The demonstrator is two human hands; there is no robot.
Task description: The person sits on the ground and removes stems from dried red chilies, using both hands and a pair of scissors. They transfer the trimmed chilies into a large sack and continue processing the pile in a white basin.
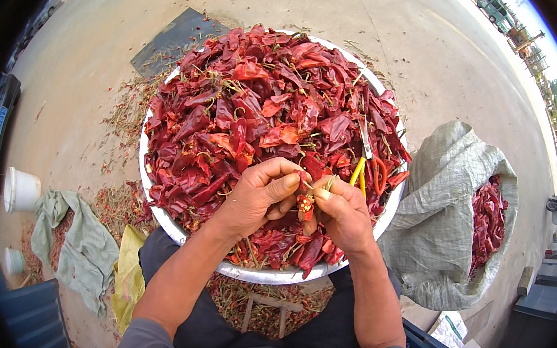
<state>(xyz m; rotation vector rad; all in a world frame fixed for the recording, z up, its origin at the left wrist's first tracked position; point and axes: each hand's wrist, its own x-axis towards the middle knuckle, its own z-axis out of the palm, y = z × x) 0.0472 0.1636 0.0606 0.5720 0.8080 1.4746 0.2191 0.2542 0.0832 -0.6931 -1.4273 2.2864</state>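
Observation:
A large round metal basin [187, 238] is heaped with dried red chili peppers [264, 108], many with stems. Over its near side, my left hand [266, 193] pinches a torn red pepper piece [305, 207] showing pale seeds. My right hand [342, 209] meets it from the right, thumb and fingertips closed on the greenish stem beside that piece. Scissors [366, 142] lie on the peppers just beyond my right hand, one handle loop yellow and the other red.
A woven sack [433, 227] holding red peppers stands right of the basin. Left are a white bucket [22, 191], a pale green sack [78, 251], a yellow sack [128, 272] and scattered stems. A dark flat sheet [173, 40] lies beyond. A wooden frame [272, 301] is below the basin.

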